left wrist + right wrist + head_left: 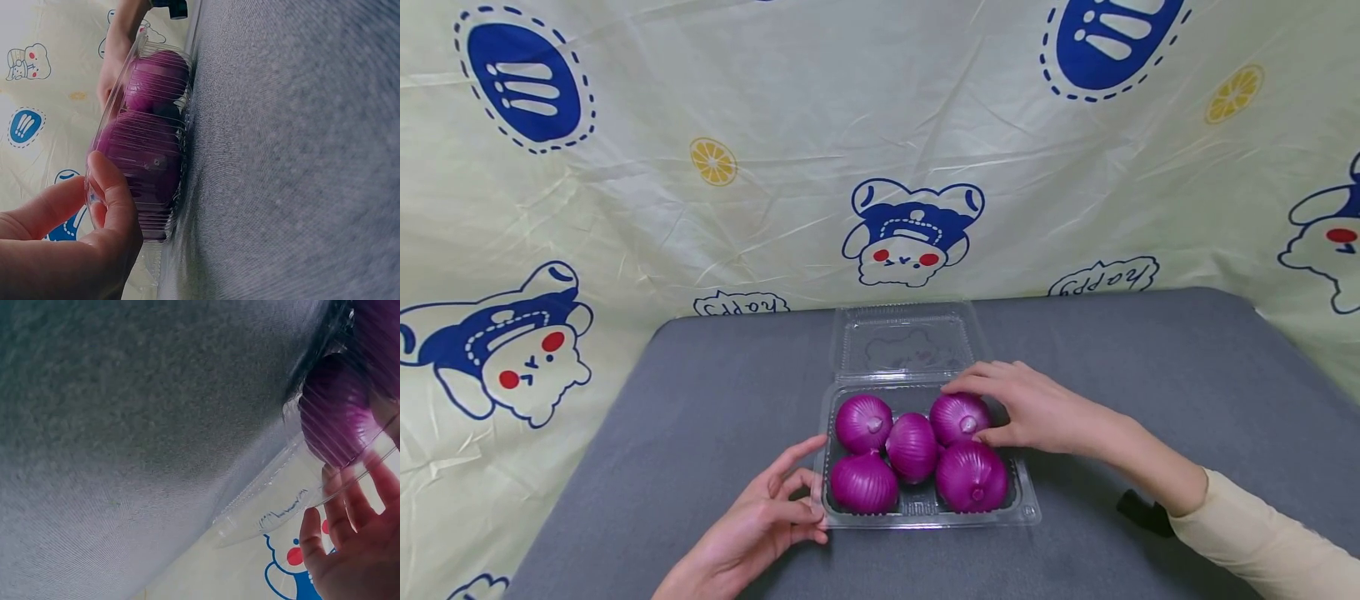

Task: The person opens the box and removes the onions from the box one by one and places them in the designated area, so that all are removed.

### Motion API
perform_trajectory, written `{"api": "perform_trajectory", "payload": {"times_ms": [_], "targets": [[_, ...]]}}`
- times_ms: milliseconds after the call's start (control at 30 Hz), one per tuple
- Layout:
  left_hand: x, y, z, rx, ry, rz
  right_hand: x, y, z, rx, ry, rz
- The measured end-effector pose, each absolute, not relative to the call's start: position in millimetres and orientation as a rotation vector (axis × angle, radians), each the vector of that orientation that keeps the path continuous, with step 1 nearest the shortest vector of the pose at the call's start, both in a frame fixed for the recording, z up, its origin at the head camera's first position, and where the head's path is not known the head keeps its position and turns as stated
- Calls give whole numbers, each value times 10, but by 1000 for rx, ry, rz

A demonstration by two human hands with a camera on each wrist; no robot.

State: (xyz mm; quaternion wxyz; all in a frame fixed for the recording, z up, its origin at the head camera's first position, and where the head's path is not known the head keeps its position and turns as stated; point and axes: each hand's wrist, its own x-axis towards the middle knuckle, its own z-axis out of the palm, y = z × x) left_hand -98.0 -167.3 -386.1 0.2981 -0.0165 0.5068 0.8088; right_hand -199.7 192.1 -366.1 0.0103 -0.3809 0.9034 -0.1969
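Observation:
A clear plastic clamshell box [925, 521] with its lid [906, 342] folded back stands on the table, holding several purple onions. My right hand [1037, 408] reaches in from the right and grips the back right onion [958, 417] between fingers and thumb. Through the clear wall in the right wrist view, an onion [334, 412] shows beside the fingers. My left hand [767, 508] holds the box's left rim, thumb and fingers at the edge, as the left wrist view also shows. Around the gripped onion lie the middle onion [912, 448], front right onion [972, 477], front left onion [863, 483] and back left onion [863, 423].
A grey cloth [722, 400] covers the table. Behind it hangs a pale printed sheet [790, 92] with cartoon figures. A black object [1144, 512], only partly visible, is by the right wrist.

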Motion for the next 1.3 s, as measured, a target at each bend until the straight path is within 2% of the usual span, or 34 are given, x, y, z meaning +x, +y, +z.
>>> {"api": "perform_trajectory", "payload": {"times_ms": [400,900,1300], "targets": [[-979,-1662,-3847,-49,1361,2148,-2067,1919,-3676,-1157,2781,-623],[-974,-1666,-3841,-31,1351,2157,-2066,1943,-3721,-972,2688,-885],[-978,-1656,-3824,-54,1358,2149,-2007,1990,-3666,-967,2701,-1051]]}}
